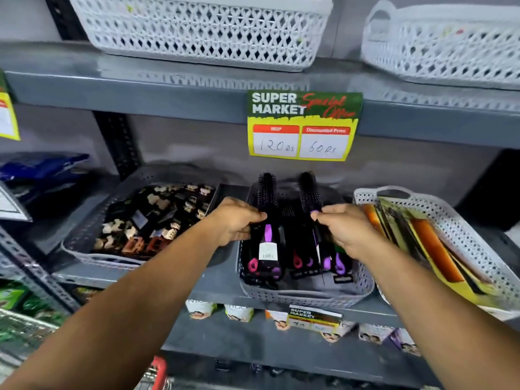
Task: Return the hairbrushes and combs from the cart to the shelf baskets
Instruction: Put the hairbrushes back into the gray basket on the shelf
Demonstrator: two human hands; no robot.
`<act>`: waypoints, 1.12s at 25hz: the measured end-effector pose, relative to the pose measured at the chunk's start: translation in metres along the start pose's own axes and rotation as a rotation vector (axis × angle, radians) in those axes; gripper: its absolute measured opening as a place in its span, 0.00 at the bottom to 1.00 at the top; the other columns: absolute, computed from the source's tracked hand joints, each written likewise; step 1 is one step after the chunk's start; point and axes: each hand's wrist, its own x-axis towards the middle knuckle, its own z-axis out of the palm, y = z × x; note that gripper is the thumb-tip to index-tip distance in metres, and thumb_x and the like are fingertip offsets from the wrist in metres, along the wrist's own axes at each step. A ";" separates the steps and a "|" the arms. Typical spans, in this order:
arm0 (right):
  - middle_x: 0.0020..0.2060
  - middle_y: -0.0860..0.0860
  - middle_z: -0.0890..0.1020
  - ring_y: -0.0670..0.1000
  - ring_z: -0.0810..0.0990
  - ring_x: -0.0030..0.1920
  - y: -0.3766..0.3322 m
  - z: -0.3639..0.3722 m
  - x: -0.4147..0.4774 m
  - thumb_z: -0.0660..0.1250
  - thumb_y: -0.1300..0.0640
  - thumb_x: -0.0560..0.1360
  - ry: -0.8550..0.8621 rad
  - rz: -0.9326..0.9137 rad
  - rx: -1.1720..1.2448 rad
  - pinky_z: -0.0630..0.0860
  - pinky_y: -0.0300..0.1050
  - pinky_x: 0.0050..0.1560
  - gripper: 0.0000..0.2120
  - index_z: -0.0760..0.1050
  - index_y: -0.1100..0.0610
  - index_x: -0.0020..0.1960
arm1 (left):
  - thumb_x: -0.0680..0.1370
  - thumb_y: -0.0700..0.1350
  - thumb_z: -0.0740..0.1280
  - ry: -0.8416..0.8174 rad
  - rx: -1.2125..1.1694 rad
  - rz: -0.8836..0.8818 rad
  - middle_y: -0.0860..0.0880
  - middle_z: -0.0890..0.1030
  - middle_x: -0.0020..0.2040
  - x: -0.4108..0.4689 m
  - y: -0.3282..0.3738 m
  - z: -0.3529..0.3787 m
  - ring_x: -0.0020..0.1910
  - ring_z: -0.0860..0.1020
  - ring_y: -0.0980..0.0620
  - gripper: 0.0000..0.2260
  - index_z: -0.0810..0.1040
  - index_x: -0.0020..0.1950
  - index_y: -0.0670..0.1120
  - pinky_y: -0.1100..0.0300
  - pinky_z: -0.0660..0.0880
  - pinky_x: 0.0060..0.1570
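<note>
Hairbrushes (295,243) crowd my grey basket (309,296); left hand (236,220) and right hand (346,226) each pinch one, handles partly hidden.

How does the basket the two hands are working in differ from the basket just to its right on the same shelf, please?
The middle basket is grey and holds black round hairbrushes with pink and purple handle ends; the right basket is white and holds flat combs on yellow cards. Both hands, left hand and right hand, grip brushes in the middle one; nobody touches the right one. Both are perforated plastic.
</note>
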 end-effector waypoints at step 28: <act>0.61 0.57 0.76 0.62 0.75 0.59 0.007 0.092 -0.066 0.68 0.52 0.69 0.023 -0.880 -0.695 0.72 0.57 0.57 0.24 0.72 0.56 0.64 | 0.78 0.53 0.62 0.625 0.923 0.366 0.39 0.82 0.50 -0.073 -0.057 -0.014 0.51 0.79 0.37 0.16 0.78 0.50 0.41 0.49 0.76 0.45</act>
